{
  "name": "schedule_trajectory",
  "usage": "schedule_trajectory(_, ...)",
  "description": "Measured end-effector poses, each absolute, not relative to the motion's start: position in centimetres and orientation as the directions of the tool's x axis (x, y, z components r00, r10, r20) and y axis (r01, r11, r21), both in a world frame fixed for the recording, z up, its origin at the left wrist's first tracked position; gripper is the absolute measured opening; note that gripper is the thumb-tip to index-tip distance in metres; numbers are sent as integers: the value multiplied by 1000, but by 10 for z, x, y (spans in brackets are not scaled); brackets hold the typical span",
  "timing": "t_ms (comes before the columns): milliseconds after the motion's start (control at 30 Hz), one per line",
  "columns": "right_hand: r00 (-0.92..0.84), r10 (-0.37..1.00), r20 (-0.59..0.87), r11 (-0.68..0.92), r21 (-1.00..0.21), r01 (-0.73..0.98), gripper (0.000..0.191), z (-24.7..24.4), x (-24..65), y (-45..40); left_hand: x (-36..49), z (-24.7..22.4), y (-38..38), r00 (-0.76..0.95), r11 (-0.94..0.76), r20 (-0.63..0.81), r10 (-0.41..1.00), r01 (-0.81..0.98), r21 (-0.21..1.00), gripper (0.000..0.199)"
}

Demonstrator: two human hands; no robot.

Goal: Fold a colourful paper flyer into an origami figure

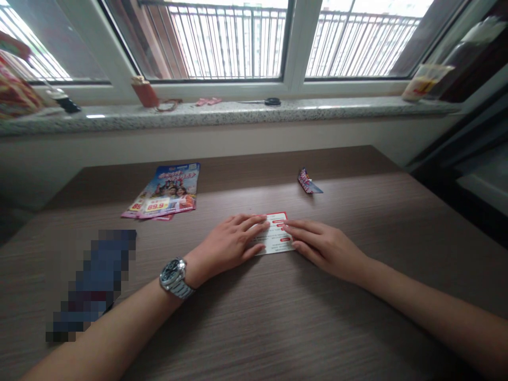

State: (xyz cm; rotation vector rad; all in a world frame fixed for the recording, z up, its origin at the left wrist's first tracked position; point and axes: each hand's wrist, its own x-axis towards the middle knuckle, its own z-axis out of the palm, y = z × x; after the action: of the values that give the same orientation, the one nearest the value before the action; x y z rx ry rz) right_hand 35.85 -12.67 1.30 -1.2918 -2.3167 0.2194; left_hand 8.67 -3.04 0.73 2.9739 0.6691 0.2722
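Note:
A small white printed sheet of paper (277, 233) with red headings and a red far edge lies on the brown table (238, 328). My left hand (234, 238), with a metal watch (173, 275) on its wrist, rests flat over the left side of the sheet, fingers stretched out. From the other side, my right hand (325, 246) touches the sheet's right edge with its extended fingertips. Neither hand is closed round anything. Part of the sheet is hidden under the left fingers.
Colourful flyers (170, 190) overlap at the back left. A folded paper piece (307, 181) stands at the back right. Beside my left forearm lies a blurred-out dark blue object (99, 280). Scissors (272, 101) and a reddish bottle-like item (145, 93) are on the granite windowsill (214, 116).

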Motion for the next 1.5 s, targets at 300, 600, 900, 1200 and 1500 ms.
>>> schedule_trajectory(300, -468, 858, 210, 511, -256, 821, 54, -7, 335, -104, 87, 13, -34, 886, -894, 134, 443, 427, 133, 51)
schedule_trajectory(600, -465, 859, 212, 507, -233, 830, 54, -8, 354, -87, 83, 5, -30, 793, -811, 172, 584, 560, 172, 69)
schedule_trajectory(900, -453, 857, 246, 510, -266, 818, 52, -8, 358, -82, 83, 1, -27, 659, -685, 192, 727, 713, 147, 93)
schedule_trajectory(1200, -461, 849, 258, 523, -277, 806, 49, -4, 344, -83, 82, 0, -27, 648, -675, 192, 737, 718, 169, 92)
schedule_trajectory(1500, -449, 851, 272, 515, -267, 814, 48, -9, 342, -81, 90, 21, -43, 894, -918, 208, 397, 386, 91, 39)
